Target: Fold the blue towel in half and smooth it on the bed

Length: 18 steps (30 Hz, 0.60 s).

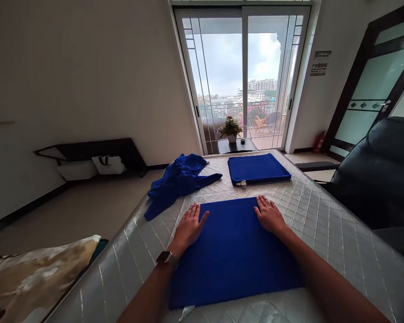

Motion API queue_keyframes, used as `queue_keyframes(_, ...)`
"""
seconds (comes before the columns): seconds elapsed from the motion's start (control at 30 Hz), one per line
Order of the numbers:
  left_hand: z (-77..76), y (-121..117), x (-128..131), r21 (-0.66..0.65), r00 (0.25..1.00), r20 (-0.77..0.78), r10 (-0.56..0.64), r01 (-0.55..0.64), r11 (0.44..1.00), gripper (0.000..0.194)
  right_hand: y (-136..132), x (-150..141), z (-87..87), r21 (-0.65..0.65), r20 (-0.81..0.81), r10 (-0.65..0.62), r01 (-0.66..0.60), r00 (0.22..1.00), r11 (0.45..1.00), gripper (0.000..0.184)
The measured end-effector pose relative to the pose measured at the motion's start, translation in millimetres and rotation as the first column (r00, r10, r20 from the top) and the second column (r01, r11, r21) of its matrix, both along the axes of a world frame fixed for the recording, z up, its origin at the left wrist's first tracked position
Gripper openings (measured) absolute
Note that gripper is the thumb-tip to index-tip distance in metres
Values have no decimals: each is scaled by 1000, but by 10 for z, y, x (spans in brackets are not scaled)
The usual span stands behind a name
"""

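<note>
A flat blue cloth [235,251], squared into a rectangle, lies in front of me on the quilted silver mattress [323,224]. My left hand [190,224] rests on its far left corner, fingers stretched out and thumb apart. On the far right corner lies my right hand [268,214], palm down and fingers extended. A small white tag [186,312] pokes out at the near left edge. Beyond, to the right, is a folded blue cloth stack [258,168] with a white tag at its front. A crumpled blue cloth [183,181] lies toward the far left.
A small dark table [237,146] with a potted plant [231,129] stands past the mattress by the sliding glass door. To the right is a black armchair [380,175]. A brown patterned blanket [37,278] is at the lower left, and a white bag [108,165] sits by the wall.
</note>
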State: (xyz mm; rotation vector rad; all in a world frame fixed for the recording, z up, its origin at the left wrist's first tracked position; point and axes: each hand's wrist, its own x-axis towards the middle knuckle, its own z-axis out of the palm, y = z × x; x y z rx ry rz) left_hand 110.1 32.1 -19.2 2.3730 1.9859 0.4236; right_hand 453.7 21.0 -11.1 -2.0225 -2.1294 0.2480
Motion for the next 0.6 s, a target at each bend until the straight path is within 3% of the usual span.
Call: queue_keyframes(0.6,-9,-29,51,11,999,37,18,-19,1000,85,22,38,-29,-9,64,11,-11,998,1000,67)
